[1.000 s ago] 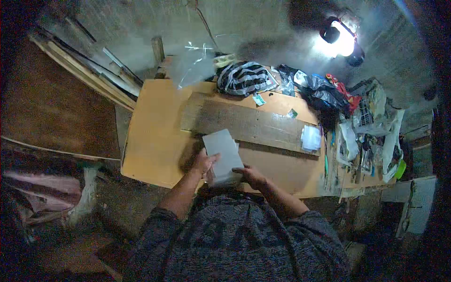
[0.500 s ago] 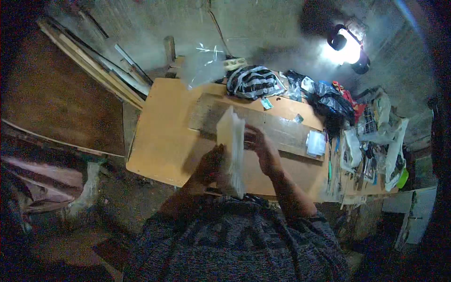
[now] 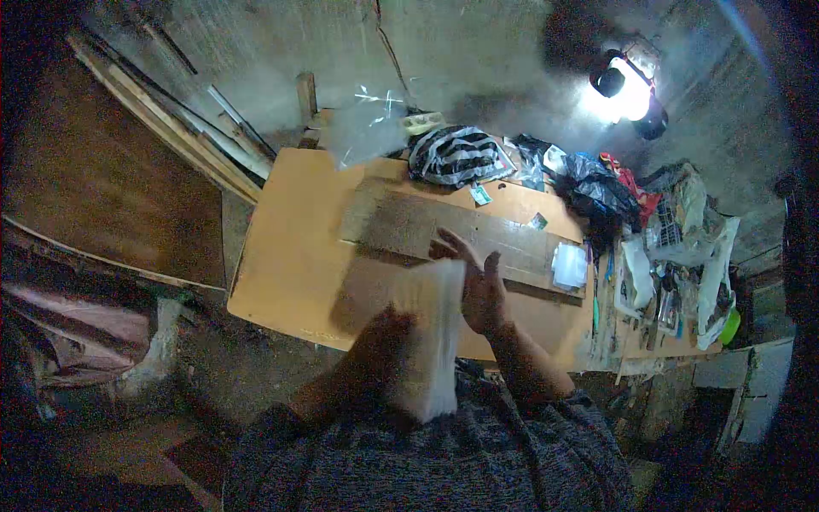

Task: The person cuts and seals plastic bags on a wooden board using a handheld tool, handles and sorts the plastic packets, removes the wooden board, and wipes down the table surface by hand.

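Note:
A pale stack of thin sheets or sleeves [image 3: 437, 333], blurred by motion, is held upright near my chest, its edges facing right. My left hand [image 3: 394, 328] grips the stack from the left side, its fingers dark and partly blurred. To the right of the stack, my right hand [image 3: 478, 286] is raised with the fingers apart, close beside its upper edge. Beyond both hands lies a wooden board [image 3: 426, 222] on the orange table [image 3: 286, 247]. A small pile of clear plastic sleeves [image 3: 569, 265] rests on the board's right end.
A black-and-white striped bag [image 3: 461, 156], a clear plastic bag [image 3: 367, 135] and dark plastic bags [image 3: 597, 192] lie along the back. Tools and white plastic holders [image 3: 636, 273] are at the right. A bright lamp [image 3: 630, 92] shines on the wall.
The stack was flat-faced in both hands, then turned edge-on; it has since dropped lower and blurred. My right hand has come off it, fingers spread.

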{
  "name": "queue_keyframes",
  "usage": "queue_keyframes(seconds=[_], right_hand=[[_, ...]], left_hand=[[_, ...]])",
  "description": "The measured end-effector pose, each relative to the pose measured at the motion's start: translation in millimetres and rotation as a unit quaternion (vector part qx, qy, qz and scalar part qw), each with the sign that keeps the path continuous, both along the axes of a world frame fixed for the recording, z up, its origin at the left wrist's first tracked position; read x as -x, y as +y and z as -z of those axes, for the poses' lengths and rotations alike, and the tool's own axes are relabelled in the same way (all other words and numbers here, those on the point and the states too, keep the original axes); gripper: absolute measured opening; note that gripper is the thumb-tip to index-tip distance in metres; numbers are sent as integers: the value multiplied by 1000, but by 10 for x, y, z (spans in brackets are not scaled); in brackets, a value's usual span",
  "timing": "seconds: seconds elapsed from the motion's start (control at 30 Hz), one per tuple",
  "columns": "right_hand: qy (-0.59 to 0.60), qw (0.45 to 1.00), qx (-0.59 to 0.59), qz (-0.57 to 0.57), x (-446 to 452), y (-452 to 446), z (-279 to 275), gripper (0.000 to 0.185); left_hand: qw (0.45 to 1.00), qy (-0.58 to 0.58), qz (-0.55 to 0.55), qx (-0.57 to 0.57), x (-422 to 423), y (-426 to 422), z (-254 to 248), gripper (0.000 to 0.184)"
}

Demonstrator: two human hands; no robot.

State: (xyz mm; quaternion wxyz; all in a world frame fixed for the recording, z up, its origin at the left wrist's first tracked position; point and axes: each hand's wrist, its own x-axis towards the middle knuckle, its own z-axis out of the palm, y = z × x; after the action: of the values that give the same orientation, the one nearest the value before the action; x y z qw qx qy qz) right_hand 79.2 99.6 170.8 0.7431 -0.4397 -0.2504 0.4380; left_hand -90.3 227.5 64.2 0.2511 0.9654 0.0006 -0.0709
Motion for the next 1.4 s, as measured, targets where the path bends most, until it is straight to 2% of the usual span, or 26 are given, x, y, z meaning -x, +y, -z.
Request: queue_keyframes(seconds=[0.03, 0.07, 0.1, 0.13, 0.2, 0.23, 0.3, 0.4, 0.47, 0.5, 0.53, 0.57, 0.6, 0.67, 0.7, 0.77, 0.8, 0.83, 0.9, 0.97, 1.03, 1.1, 1.17, 1.3, 1.37, 1.4], right_hand=[[47, 997, 29, 50, -8, 5, -71, 88], [53, 993, 97, 46, 22, -10, -126, 91], [51, 993, 96, 44, 74, -12, -103, 91], [67, 991, 114, 10, 149, -9, -62, 86], [105, 973, 208, -11, 257, -43, 16, 64], [103, 973, 208, -14, 285, -62, 171, 64], [-67, 977, 204, -10, 264, -69, 714, 57], [15, 983, 183, -26, 275, -29, 571, 60], [62, 979, 196, -14, 306, 7, 519, 59], [14, 977, 213, -20, 311, -3, 648, 59], [-35, 973, 229, -26, 311, 11, 672, 59], [-37, 972, 231, -27, 298, 27, 667, 59], [-1, 973, 227, -24, 289, 76, 582, 57], [33, 973, 228, -20, 216, 119, 573, 55], [40, 974, 224, 6, 156, 137, 656, 52], [45, 974, 220, 34, 6, 194, 763, 50], [70, 970, 224, 60, -80, 218, 795, 48], [94, 965, 229, 84, -173, 238, 819, 46], [18, 958, 267, 100, -376, 284, 914, 45], [109, 967, 166, 162, -571, 347, 1081, 47], [88, 951, 242, 169, -762, 427, 915, 52], [31, 972, 138, 186, -994, 507, 1040, 45], [85, 966, 138, 200, -1147, 658, 908, 42], [-18, 966, 192, 173, -1771, 830, 1154, 43], [-39, 975, 108, 191, -1921, 960, 1068, 38], [-240, 930, 204, 187, -2053, 989, 995, 37]], left_hand=[[997, 80, -18, -7, -159, 89, -77, 38], [997, 77, -20, -8, -233, 155, -176, 38], [941, 75, -158, 288, -282, 194, -513, 38], [782, 64, -278, 554, -299, 213, -849, 38], [535, 41, -366, 760, -324, 203, -894, 40], [567, -25, -372, 735, -348, 158, -671, 43], [593, -97, -378, 705, -383, 98, -409, 46], [562, -183, -347, 728, -381, 114, -330, 48], [607, -142, -373, 687, -358, 159, -387, 48], [604, -143, -375, 688, -345, 176, -311, 48], [564, -142, -381, 719, -336, 196, -166, 49], [523, -139, -384, 748, -342, 226, -22, 50], [521, -138, -383, 751, -338, 298, 63, 50], [693, -175, -399, 574, -265, 525, 253, 53], [691, -175, -398, 577, -216, 617, 375, 53], [873, -198, -397, 201, -89, 775, 707, 57], [874, -198, -395, 204, 27, 814, 1066, 57], [898, -188, -387, 86, 162, 812, 1496, 60], [910, -177, -373, -30, 122, 763, 1446, 63], [926, -74, -262, -260, -58, 643, 652, 68], [924, -55, -287, -244, -95, 642, 713, 70], [920, -38, -313, -232, -139, 658, 716, 73], [929, -23, -298, -220, -171, 641, 509, 78], [927, -16, -305, -217, -179, 659, 596, 83], [936, -28, -290, -199, -138, 640, 430, 82], [935, -28, -291, -200, -140, 655, 476, 82]])
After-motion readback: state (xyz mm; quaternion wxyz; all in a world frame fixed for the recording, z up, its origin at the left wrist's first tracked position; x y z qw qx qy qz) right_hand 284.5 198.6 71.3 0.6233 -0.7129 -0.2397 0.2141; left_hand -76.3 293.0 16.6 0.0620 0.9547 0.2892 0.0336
